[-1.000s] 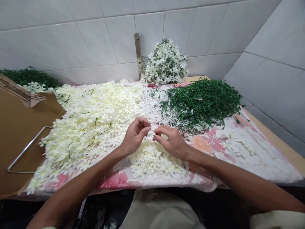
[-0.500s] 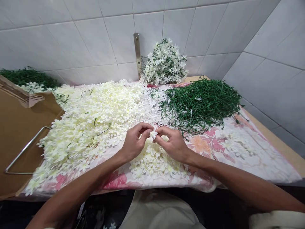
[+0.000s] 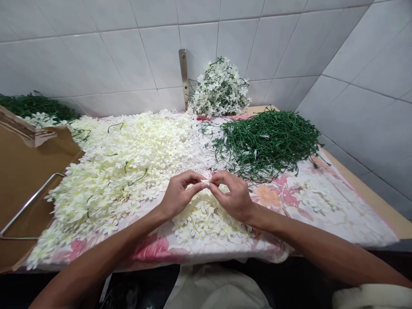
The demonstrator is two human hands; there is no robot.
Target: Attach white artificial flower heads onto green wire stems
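Observation:
My left hand (image 3: 178, 195) and my right hand (image 3: 232, 195) meet fingertip to fingertip over a small heap of cream flower heads (image 3: 206, 221) near the front edge. Both pinch one small white artificial flower (image 3: 205, 183) between thumbs and forefingers. A large spread of loose cream flower heads (image 3: 128, 159) lies to the left of my hands. White spiky flower centres (image 3: 201, 148) lie just beyond my fingers. A tangle of green plastic stems (image 3: 268, 141) sits to the right of them.
A flowered cloth (image 3: 325, 206) covers the table. A bunch of finished white flowers on stems (image 3: 220, 88) leans against the tiled wall by a metal bracket (image 3: 183, 73). A cardboard box (image 3: 25, 171) with a metal rod (image 3: 28, 204) stands at the left, more greenery (image 3: 35, 105) behind it.
My fingertips have closed together on the small flower. The view has tipped slightly, shifting everything a little down and left.

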